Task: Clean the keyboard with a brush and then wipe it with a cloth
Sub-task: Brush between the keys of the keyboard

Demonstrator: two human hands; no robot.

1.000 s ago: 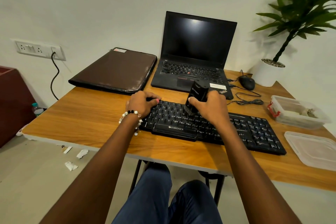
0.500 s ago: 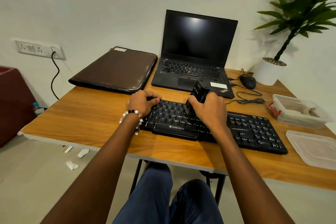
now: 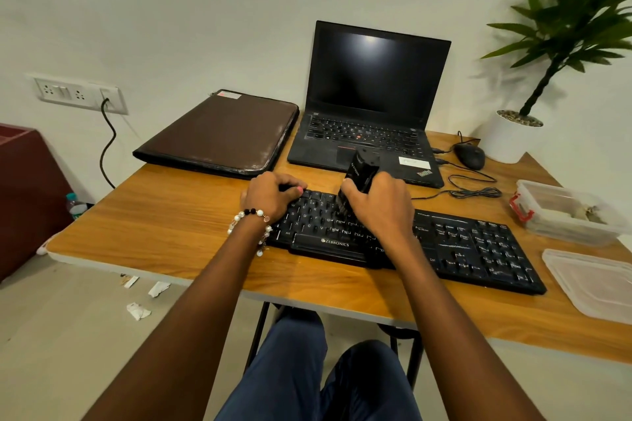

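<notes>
A black Zebronics keyboard [image 3: 478,246] lies across the wooden table [image 3: 171,215], running from centre to right. My left hand [image 3: 270,196], with a bead bracelet on the wrist, grips the keyboard's top left corner. My right hand [image 3: 379,205] is closed around a chunky black brush [image 3: 360,173], held tilted with its bristles down on the upper-left keys. No cloth is visible.
An open black laptop [image 3: 372,85] stands behind the keyboard, with a brown laptop sleeve [image 3: 219,130] to its left. A mouse [image 3: 470,154] with coiled cable, a potted plant [image 3: 513,137], a clear box [image 3: 564,212] and its lid [image 3: 595,280] sit at right.
My right hand has shifted the brush slightly to the left along the upper key rows. The left hand stays on the keyboard's corner.
</notes>
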